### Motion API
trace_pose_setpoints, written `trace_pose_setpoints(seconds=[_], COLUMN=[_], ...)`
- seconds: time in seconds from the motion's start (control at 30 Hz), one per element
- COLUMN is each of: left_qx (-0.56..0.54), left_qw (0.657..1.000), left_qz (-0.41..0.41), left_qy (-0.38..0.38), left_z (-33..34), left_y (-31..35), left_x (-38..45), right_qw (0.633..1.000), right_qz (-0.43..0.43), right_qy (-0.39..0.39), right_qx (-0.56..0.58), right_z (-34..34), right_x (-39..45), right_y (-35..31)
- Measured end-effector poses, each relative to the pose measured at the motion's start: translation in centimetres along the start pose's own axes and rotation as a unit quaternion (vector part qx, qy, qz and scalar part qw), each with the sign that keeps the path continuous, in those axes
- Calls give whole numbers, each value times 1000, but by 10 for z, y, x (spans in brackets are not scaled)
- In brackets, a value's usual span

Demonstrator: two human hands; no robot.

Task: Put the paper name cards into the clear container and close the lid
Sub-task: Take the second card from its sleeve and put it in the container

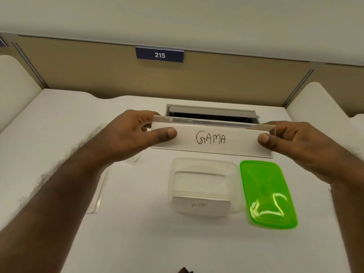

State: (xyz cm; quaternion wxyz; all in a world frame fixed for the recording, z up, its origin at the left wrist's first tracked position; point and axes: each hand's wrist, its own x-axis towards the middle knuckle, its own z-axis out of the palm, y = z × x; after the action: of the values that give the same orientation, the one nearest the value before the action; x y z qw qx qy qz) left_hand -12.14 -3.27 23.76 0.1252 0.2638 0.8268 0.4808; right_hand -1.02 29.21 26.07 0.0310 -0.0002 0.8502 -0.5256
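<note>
A clear acrylic name holder (212, 152) is held above the white desk, with a white paper card reading "GAMA" (211, 138) inside it. My left hand (134, 134) grips its left end, thumb on the front. My right hand (291, 142) grips its right end the same way. Below it stands the clear container (202, 164), lid off, with a folded white card marked "LION" (201, 205) inside. The green lid (266, 194) lies flat on the desk just right of the container.
Empty clear acrylic holders (98, 192) lie on the white desk (157, 243) under my left forearm. A cable hatch (212, 113) sits open at the desk's back. A tan partition with a blue "215" sign (159, 55) stands behind.
</note>
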Motion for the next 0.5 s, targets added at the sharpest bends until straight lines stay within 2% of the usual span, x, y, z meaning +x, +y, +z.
trace_pose_setpoints(seconds=[0.27,0.5], left_qx=[2,37], left_qw=[999,999], left_qz=[26,11], left_qy=[-19,-4], left_z=[-7,8], left_y=[23,3], left_x=[-1,7], right_qw=[999,999], right_qz=[-36,-10], right_qy=[13,8], right_qx=[-33,-40], right_z=[-14,-12], right_x=[-5,-5], right_y=[-14,9])
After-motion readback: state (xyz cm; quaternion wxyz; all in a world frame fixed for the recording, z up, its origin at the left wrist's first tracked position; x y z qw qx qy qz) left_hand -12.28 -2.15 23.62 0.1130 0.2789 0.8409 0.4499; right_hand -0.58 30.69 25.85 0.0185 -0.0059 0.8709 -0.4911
